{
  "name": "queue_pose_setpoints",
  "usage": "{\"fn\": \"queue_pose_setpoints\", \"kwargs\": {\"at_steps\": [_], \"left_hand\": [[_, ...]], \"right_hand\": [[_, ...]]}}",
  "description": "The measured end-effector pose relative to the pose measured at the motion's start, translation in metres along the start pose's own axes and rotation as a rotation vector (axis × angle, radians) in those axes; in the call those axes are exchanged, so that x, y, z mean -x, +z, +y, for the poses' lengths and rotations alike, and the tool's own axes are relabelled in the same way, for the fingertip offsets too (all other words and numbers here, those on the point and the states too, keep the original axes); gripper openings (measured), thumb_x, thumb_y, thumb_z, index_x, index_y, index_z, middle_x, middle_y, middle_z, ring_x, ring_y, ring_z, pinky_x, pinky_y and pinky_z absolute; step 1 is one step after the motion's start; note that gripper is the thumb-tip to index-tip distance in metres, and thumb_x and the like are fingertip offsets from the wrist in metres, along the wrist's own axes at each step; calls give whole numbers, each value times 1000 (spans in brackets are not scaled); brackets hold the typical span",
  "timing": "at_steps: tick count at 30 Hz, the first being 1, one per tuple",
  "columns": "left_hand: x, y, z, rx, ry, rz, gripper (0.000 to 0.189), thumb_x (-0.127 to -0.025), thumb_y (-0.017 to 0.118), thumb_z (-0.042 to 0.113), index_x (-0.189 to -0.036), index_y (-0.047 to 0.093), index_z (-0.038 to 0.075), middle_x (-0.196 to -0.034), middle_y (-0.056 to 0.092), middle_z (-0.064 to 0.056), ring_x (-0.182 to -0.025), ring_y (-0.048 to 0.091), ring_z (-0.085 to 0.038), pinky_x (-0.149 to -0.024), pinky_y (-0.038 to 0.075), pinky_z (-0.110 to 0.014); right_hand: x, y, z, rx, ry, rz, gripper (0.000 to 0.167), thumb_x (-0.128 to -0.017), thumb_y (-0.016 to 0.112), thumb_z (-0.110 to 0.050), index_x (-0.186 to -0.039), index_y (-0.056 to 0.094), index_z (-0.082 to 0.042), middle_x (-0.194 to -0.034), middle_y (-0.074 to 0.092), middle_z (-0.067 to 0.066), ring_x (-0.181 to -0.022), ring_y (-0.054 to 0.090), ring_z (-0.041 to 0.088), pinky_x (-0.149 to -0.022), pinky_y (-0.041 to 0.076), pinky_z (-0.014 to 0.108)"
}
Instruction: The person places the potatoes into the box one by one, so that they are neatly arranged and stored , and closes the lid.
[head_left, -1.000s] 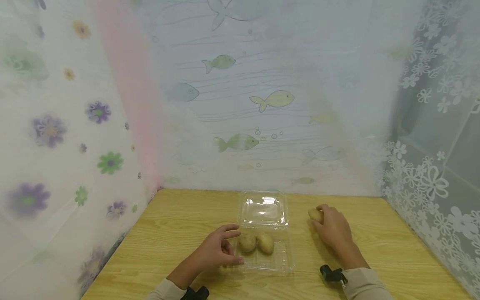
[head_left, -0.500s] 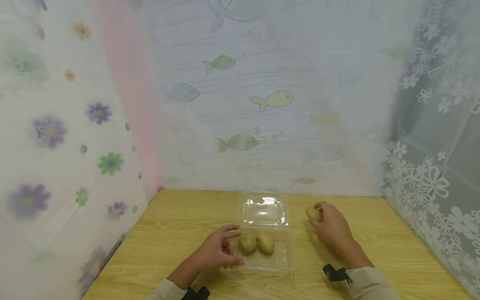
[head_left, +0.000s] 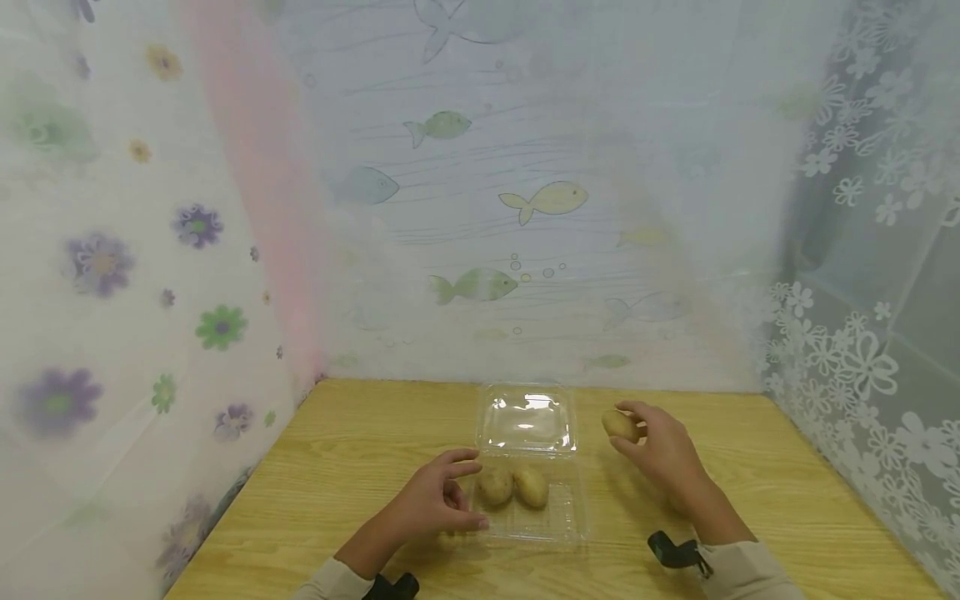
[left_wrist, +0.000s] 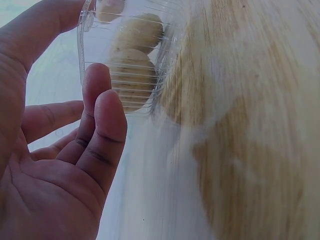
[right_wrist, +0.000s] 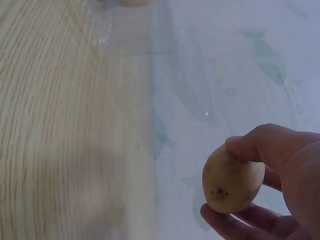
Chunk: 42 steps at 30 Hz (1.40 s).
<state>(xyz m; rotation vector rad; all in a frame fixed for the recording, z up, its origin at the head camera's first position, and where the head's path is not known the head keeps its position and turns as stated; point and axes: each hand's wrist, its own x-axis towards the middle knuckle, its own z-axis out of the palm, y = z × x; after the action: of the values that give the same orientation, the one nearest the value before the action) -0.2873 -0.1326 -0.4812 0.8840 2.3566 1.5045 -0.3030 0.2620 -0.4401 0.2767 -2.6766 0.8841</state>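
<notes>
In the head view, a clear, rectangular plastic clamshell container lies opened on the yellow wood-grain tabletop, its transparent lid folded out beyond the base. Two rounded tan potatoes sit side by side in the base's left part. The left hand is at the container's left edge, thumb and fingers spread apart, gripping nothing. Right of the container, the right hand pinches a smooth, pale-brown oval potato.

In the left wrist view, some fingers bend loosely beside the container's ribbed wall, potatoes showing through.

In the right wrist view, thumb and fingertips close around the dark-spotted oval potato, well apart from the container.
</notes>
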Motion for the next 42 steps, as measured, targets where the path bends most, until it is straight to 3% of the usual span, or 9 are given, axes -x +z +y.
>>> {"fn": "queue_pose_setpoints", "kwargs": {"at_steps": [9,17,26,34,42], "left_hand": [[0,0,1,17,-8,-1,94,-83,91,26,-158,38,7,-153,51,-23,-77,70,-13,-70,61,-27],[1,0,3,25,-13,-2,95,-82,91,25,-158,37,6,-154,49,-24,-77,70,-13,-69,61,-27],[2,0,3,14,-13,-5,93,-82,91,27,-159,39,11,-154,51,-20,-76,69,-13,-66,60,-27],[2,0,1,5,-10,0,93,-82,91,27,-158,39,11,-154,51,-18,-76,69,-13,-66,60,-27],[1,0,1,16,-16,3,92,-82,91,28,-158,40,13,-153,52,-17,-76,69,-13,-66,60,-27]], "right_hand": [[5,-7,-17,-56,-59,7,56,-90,82,-19,-142,61,-12,-124,65,16,-102,73,34,-72,62,38],[9,-7,-34,-102,-69,-6,54,-88,84,-19,-137,64,-12,-123,66,14,-102,72,33,-75,61,43],[13,-1,-43,-189,-37,-56,51,-87,85,-17,-133,64,-16,-122,68,12,-100,74,30,-66,61,29],[15,9,-48,-142,-103,-36,49,-83,89,-22,-127,66,-19,-112,76,2,-107,72,30,-82,60,49],[16,12,-52,-131,-127,-35,51,-82,90,-24,-127,67,-19,-109,75,-1,-101,73,23,-71,55,30]]}}
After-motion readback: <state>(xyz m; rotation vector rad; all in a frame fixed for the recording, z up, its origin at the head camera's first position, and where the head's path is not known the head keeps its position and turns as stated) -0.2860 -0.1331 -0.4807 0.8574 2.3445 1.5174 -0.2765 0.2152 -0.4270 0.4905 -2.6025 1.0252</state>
